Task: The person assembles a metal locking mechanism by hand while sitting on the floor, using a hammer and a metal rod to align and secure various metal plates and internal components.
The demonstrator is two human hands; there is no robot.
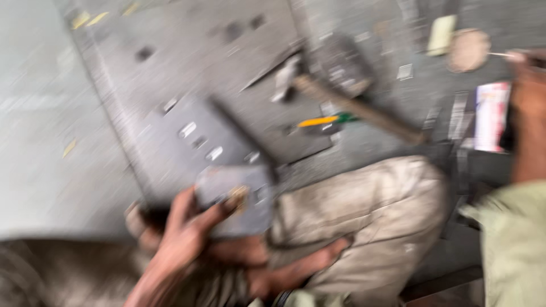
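Observation:
The whole view is blurred by motion. My left hand (pixel 182 233) is low in the middle, thumb and fingers clamped on a small grey metal plate (pixel 239 196) with a brownish spot on its face. The plate is lifted over a larger grey metal sheet (pixel 199 131) with slots punched in it, which lies on the floor. My right hand (pixel 526 79) is raised at the far right edge. A thin pale stick (pixel 500 54) pokes out leftward from its fingers. My bent knee in pale trousers (pixel 375 210) sits between the two hands.
A hammer with a wooden handle (pixel 352 96) lies on the grey floor, with a yellow and green screwdriver (pixel 324 120) beside it. A round tan disc (pixel 467 50), a pale block (pixel 441 34) and a white and red printed packet (pixel 490 116) lie at the upper right.

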